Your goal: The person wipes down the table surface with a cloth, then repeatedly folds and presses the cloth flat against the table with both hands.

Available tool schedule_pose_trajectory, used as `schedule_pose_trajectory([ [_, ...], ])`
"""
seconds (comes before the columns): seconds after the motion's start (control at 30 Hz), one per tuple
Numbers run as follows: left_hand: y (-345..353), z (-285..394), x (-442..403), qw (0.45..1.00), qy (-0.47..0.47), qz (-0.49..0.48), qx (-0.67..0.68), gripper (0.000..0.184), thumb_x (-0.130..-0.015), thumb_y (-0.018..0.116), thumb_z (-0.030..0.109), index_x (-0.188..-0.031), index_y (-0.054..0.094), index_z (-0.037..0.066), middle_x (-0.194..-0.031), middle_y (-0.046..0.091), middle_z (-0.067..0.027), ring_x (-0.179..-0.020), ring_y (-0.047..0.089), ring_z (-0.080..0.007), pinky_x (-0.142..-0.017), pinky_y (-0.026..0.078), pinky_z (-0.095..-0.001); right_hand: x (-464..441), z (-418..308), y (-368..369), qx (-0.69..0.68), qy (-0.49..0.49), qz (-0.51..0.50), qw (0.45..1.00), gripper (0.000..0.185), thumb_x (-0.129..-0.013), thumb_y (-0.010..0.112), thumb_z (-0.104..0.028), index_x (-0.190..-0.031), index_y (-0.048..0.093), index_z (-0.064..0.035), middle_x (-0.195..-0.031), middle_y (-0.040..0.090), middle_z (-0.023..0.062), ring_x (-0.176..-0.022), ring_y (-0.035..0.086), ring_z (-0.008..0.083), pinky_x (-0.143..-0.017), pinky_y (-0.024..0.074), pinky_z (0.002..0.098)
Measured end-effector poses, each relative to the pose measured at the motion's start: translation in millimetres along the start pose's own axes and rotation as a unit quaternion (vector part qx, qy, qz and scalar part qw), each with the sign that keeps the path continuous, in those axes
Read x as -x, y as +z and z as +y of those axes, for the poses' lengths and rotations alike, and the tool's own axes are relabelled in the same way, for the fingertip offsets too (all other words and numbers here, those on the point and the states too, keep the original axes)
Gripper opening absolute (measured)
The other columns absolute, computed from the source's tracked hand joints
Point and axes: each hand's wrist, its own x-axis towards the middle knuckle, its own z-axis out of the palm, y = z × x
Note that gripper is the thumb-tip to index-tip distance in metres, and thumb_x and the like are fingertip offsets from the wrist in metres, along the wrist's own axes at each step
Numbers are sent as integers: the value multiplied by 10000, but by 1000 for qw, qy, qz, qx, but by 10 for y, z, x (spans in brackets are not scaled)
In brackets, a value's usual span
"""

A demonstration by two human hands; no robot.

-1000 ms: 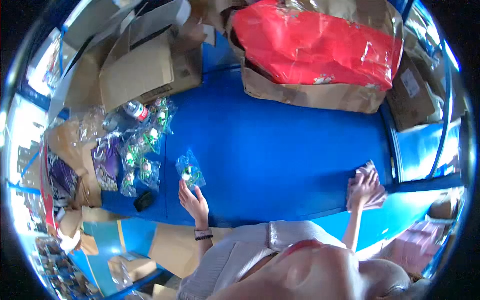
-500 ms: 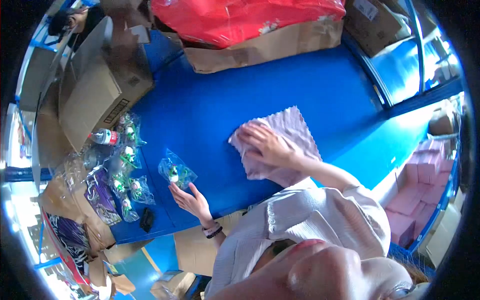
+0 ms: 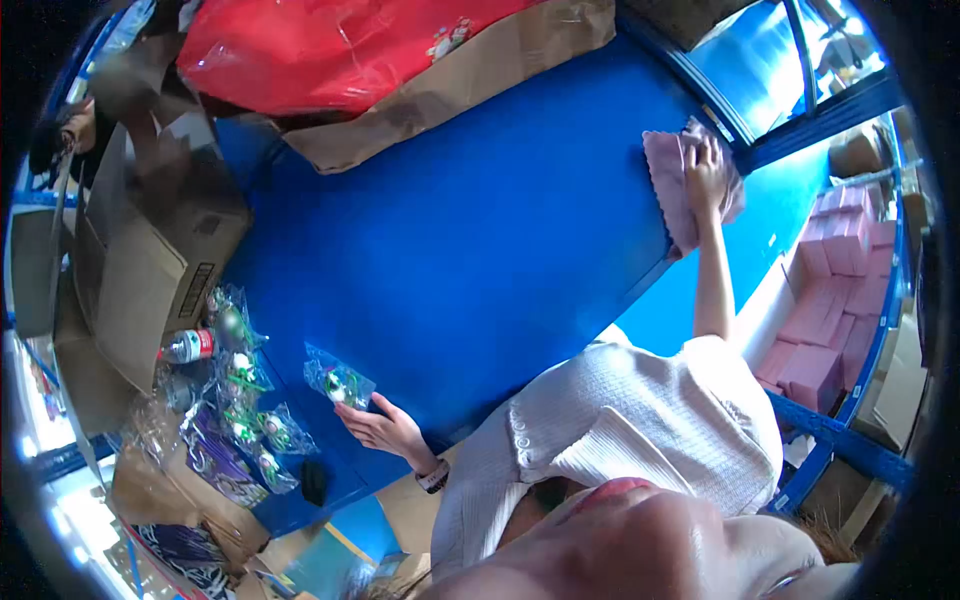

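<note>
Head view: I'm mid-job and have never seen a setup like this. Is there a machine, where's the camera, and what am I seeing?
No machine: these are a person's bare hands. One head-worn camera takes every picture, looking forward and down.

The right hand rests on a pink scallop-edged cloth at the right of the blue table; whether it grips is hard to tell. The left hand is open, holding nothing, close by a bagged green-and-white trinket.

At the table's left are more bagged trinkets and a red-labelled plastic bottle, near a cardboard box. A red bundle sits at the back.
</note>
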Motion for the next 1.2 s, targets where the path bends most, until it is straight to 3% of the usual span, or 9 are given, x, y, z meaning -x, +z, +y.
schedule_pose_trajectory([
  [0.03, 6, 30, -19, 1000, -11, -6, -22, 589, -939, 457, 325, -1432, 232, 96, -1422, 334, -169, -1235, 404, -351, -975, 351, -433, 125, -129, -61, 81, -35, 15, 996, 454, -913, 440, -400, -1217, 567, -88, -1267, 550, 136, -1219, 470, 294, -993, 380, 383],
  [0.13, 31, 48, -58, 1000, 13, 2, -28, 583, -945, 446, 323, -1432, 229, 89, -1420, 338, -170, -1234, 406, -348, -974, 354, -423, 338, -628, -394, 108, -106, 14, 988, 489, -930, 415, -416, -1282, 519, -92, -1331, 500, 130, -1266, 427, 301, -1016, 351, 420],
  [0.2, 20, 23, -12, 999, 26, 12, -35, 577, -950, 436, 321, -1431, 226, 82, -1417, 341, -172, -1233, 408, -344, -974, 356, -413, 419, -899, -516, -80, -152, -54, 984, 546, -935, 396, -450, -1363, 436, -114, -1407, 421, 112, -1312, 369, 311, -1028, 315, 482],
  [0.37, 20, 29, -12, 999, 28, 14, -43, 566, -956, 425, 319, -1429, 229, 78, -1417, 341, -176, -1236, 405, -347, -977, 355, -413, 529, -1181, -572, -39, -171, -78, 981, 588, -934, 386, -482, -1417, 358, -147, -1462, 343, 86, -1346, 317, 300, -1039, 283, 517],
  [0.73, 76, -21, -15, 999, 24, 17, -42, 567, -955, 426, 325, -1429, 236, 78, -1425, 333, -181, -1241, 399, -354, -975, 356, -418, 507, -1193, -552, -37, -148, -84, 985, 612, -918, 397, -512, -1429, 338, -180, -1479, 312, 71, -1355, 305, 285, -1066, 247, 512],
  [0.93, 39, 0, 28, 999, 11, 12, -41, 583, -953, 419, 337, -1437, 222, 79, -1427, 331, -181, -1242, 399, -349, -964, 359, -415, 189, -818, -291, -124, -106, -130, 978, 679, -866, 414, -605, -1410, 368, -202, -1496, 279, 50, -1352, 313, 253, -1089, 225, 474],
  [1.03, 26, 20, 9, 999, 14, 7, -41, 590, -952, 414, 343, -1443, 214, 83, -1427, 334, -176, -1240, 401, -346, -958, 360, -412, -363, -330, 30, -54, 12, -145, 988, 731, -863, 322, -676, -1430, 319, -214, -1506, 255, 31, -1381, 249, 230, -1116, 188, 434],
  [1.1, 37, 63, -8, 999, 4, 8, -42, 592, -952, 412, 345, -1444, 211, 85, -1430, 331, -173, -1241, 400, -345, -959, 359, -411, -656, -71, 142, 8, 3, -218, 976, 762, -867, 264, -696, -1452, 259, -208, -1517, 222, 33, -1395, 205, 232, -1122, 170, 438],
  [1.2, 23, 80, 11, 998, -15, 1, -53, 597, -952, 404, 352, -1449, 202, 90, -1440, 321, -163, -1244, 399, -340, -961, 355, -409, -639, -69, 219, -13, -20, -196, 980, 751, -881, 240, -686, -1452, 263, -198, -1524, 195, 40, -1402, 176, 262, -1130, 157, 428],
])
